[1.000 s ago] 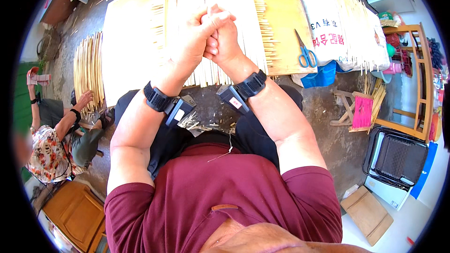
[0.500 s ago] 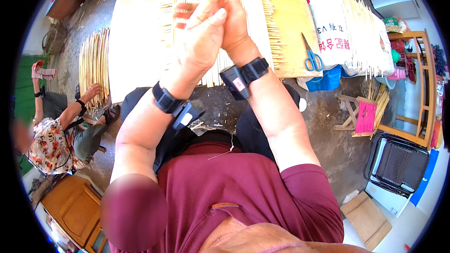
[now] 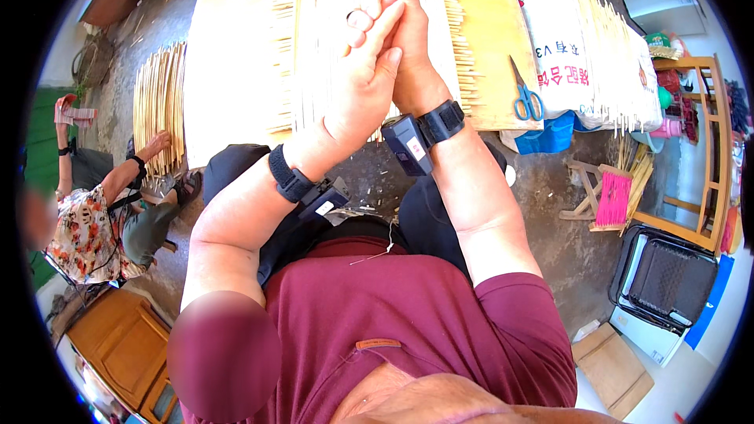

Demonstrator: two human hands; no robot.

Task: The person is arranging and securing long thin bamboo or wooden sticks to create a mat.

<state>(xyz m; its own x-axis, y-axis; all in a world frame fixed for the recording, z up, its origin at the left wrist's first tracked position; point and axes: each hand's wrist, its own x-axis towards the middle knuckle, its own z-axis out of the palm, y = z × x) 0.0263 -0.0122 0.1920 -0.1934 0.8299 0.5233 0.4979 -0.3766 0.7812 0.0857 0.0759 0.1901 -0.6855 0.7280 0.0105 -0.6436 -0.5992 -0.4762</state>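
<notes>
**Hands pressed together over the bamboo strips**

We see the left hand (image 3: 363,82) and the right hand (image 3: 406,39) raised in front of us, palm laid against palm with fingers straight, above the mat of pale bamboo strips (image 3: 353,0). Whether a strip is caught between the palms we cannot tell; nothing shows at the fingertips, so each grip reads as flat and open, closed only on the other hand. Both wrists carry black bands with small boxes.

The strips are thin, straw-coloured and even in length, lying side by side across a yellow board (image 3: 491,47) that serves as the counter. We judge they are spread flat so each one can be reached singly. Blue-handled scissors (image 3: 526,98) rest on the board's right part, near the right hand, probably kept handy for trimming.

More strips lie over a white sack (image 3: 565,55) to the right. On the left, another person's hand (image 3: 157,144) rests on a separate bundle of strips (image 3: 159,102) on the floor.
</notes>
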